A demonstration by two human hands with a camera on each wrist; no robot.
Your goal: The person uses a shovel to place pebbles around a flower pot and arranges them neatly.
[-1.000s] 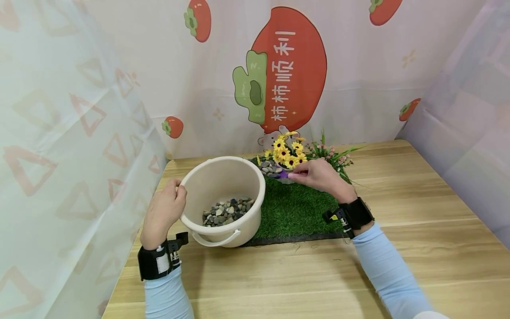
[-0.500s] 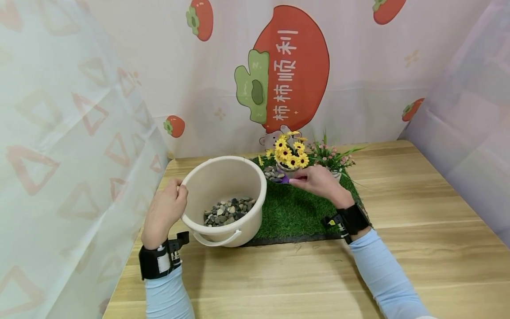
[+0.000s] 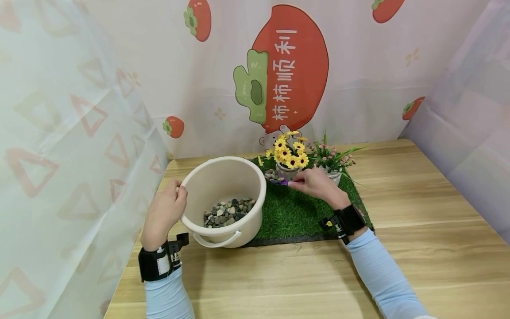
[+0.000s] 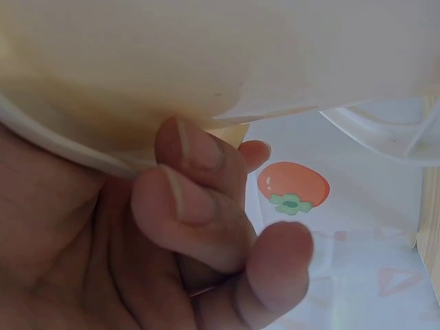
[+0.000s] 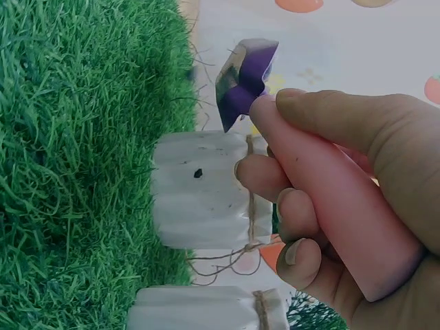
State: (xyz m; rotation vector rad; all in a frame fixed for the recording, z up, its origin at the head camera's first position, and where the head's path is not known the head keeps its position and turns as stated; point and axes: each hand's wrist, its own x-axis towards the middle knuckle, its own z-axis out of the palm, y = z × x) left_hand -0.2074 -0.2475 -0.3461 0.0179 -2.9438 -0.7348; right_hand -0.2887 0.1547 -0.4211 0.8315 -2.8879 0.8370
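Inside the bucket point(image 3: 221, 179), pebbles point(image 3: 228, 212).

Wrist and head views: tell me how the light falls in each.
Head view: bright, with soft shadow on the table near the bucket; left wrist view: dim, the left hand and bucket wall in shade; right wrist view: brighter, pink handle and grass mat evenly lit, backdrop pale.

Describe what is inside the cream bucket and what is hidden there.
Many grey, dark and pale stones lie inside the bucket. They cover the bottom beneath them, and the near rim hides their closest edge.
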